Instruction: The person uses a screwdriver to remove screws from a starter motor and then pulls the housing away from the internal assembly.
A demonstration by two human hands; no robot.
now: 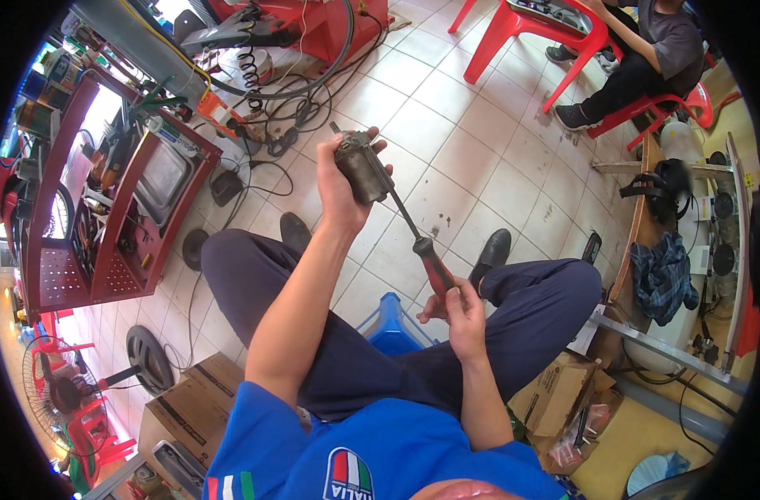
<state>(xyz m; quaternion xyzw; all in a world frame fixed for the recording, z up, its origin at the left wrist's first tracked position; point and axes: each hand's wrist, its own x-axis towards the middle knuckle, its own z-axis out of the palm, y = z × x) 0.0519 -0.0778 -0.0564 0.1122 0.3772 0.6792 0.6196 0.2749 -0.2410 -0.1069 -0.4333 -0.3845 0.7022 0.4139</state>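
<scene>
A small cylindrical electric motor (363, 173), dark metal with a shaft at its upper end, is gripped in my left hand (336, 190), raised out in front of my knees. The fingers wrap round its far side. My right hand (465, 320) is closed on the end of the red and black handle of a screwdriver (434, 268). Its long thin blade slants up to the left and meets the motor's lower right edge. Exactly where the tip sits on the motor I cannot tell.
I sit on a blue plastic stool (390, 323). A dark red tool cart (105, 233) stands at left, near tangled black cables (292, 112). Cardboard boxes (188, 408) lie low left. Far right, another person (646, 58) sits at a red plastic table (530, 29).
</scene>
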